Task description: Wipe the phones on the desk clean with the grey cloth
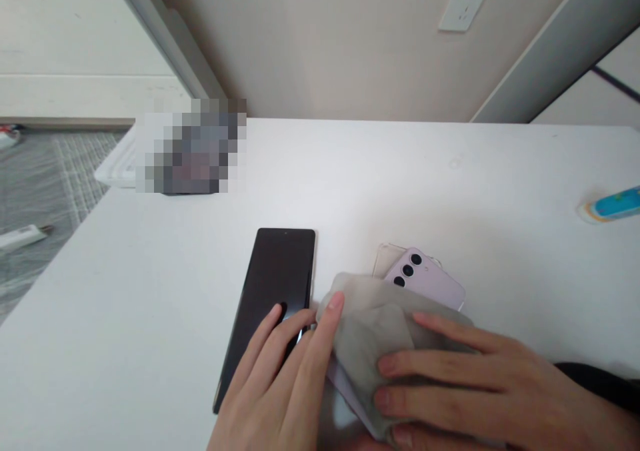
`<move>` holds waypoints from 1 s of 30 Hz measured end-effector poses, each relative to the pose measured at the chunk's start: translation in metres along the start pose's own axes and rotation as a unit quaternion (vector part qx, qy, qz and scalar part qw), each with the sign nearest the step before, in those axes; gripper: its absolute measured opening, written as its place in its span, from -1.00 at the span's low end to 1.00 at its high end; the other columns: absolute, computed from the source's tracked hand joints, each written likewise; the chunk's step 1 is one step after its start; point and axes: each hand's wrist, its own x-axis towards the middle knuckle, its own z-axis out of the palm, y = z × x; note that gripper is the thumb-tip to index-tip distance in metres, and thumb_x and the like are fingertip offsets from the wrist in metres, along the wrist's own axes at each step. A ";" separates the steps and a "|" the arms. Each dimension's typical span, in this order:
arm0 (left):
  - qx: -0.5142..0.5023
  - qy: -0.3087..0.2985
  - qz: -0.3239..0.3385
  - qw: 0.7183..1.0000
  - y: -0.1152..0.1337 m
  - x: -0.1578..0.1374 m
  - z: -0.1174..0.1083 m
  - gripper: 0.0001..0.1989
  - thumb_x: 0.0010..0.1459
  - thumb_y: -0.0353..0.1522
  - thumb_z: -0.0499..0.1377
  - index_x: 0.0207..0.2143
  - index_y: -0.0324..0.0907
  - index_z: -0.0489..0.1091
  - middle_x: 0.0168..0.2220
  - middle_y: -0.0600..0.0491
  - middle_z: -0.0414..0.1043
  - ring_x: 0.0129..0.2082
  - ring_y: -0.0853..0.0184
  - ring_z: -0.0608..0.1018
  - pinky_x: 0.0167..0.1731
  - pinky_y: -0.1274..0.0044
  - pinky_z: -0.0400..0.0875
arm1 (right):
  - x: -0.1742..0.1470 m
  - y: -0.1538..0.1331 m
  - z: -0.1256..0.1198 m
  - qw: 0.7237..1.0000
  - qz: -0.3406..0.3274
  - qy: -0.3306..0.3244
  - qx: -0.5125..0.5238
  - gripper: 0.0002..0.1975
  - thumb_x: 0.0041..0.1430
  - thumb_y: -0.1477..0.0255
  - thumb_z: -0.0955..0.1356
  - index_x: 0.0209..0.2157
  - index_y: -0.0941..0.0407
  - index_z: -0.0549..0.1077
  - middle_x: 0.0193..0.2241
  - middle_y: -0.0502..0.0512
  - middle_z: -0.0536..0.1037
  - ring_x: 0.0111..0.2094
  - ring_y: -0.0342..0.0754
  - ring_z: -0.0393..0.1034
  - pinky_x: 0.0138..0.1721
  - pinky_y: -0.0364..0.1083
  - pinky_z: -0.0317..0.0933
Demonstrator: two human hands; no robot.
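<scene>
A lilac smartphone (440, 283) lies back side up, its camera lenses showing at the top. A grey cloth (367, 294) covers most of its back; a strip of lilac edge shows lower down. My right hand (475, 384) presses the cloth onto the phone with its fingers laid across it. My left hand (285, 384) grips the phone along its left side, its index fingertip on the cloth's edge and its other fingers over a black smartphone (280, 264). That one lies screen up. Beneath the lilac phone, part of a clear phone case (386, 256) shows.
The white table (450, 171) meets a wall with a power outlet (466, 3). A blurred-out dark item (200, 151) stands at the back left corner beside a white object (117, 164). A blue-labelled clear container (617, 204) lies at the right edge.
</scene>
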 end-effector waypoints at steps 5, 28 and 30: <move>-0.010 -0.008 -0.024 1.000 0.001 0.001 -0.001 0.10 0.25 0.27 -0.02 0.44 -0.46 -0.09 0.02 -0.07 0.61 0.04 0.11 0.54 0.26 0.32 0.21 | -0.010 0.004 -0.003 0.989 0.122 0.038 -0.074 -0.37 0.44 -0.04 0.21 0.15 0.18 0.52 0.22 0.15 0.52 0.31 0.06 0.34 0.47 0.15 -0.19; 0.014 0.008 -0.008 1.000 -0.001 0.000 0.001 0.04 0.29 0.23 -0.05 0.41 -0.49 -0.01 0.01 -0.13 0.61 0.05 0.09 0.55 0.22 0.31 0.29 | 0.007 -0.005 0.014 0.978 0.143 -0.007 -0.154 -0.22 0.39 -0.11 0.21 0.36 0.19 0.29 0.37 0.15 0.30 0.38 0.18 0.19 0.47 0.21 -0.16; 0.013 0.007 0.014 1.000 -0.005 -0.004 0.002 -0.04 0.36 0.14 -0.07 0.43 -0.51 -0.07 0.07 -0.16 0.58 0.07 0.10 0.55 0.28 0.31 0.23 | 0.013 -0.007 0.012 0.990 0.043 -0.034 -0.128 -0.46 0.48 0.05 0.23 0.31 0.04 0.37 0.32 -0.08 0.39 0.31 0.00 0.32 0.42 0.04 0.06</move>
